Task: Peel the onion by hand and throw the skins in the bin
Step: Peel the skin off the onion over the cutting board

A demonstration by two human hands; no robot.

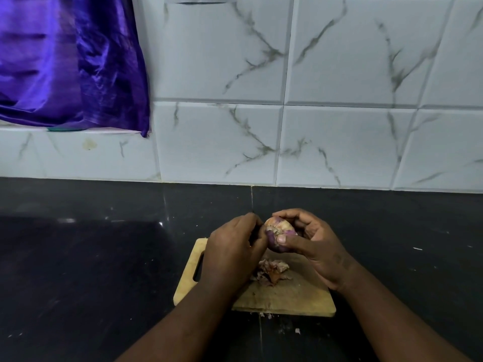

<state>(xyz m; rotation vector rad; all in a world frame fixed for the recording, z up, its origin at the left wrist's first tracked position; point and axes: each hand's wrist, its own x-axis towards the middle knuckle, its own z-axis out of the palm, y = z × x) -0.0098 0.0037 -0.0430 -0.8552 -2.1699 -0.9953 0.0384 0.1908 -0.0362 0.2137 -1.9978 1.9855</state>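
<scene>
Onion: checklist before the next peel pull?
1. Grip on onion: ok, right hand grips it, thumb across its front.
2. Skin pinched by left hand: cannot tell, its fingertips are hidden.
3. Peeling finished: not ok, papery skin shows on the upper part.
4. Skins contained: not ok, skins pile lies on the cutting board, but scraps lie on the counter.
5. Path to bin: cannot tell, none in view.

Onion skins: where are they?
In the head view, the onion skins lie piled on the wooden cutting board, below the onion, between the left hand and right hand.
</scene>
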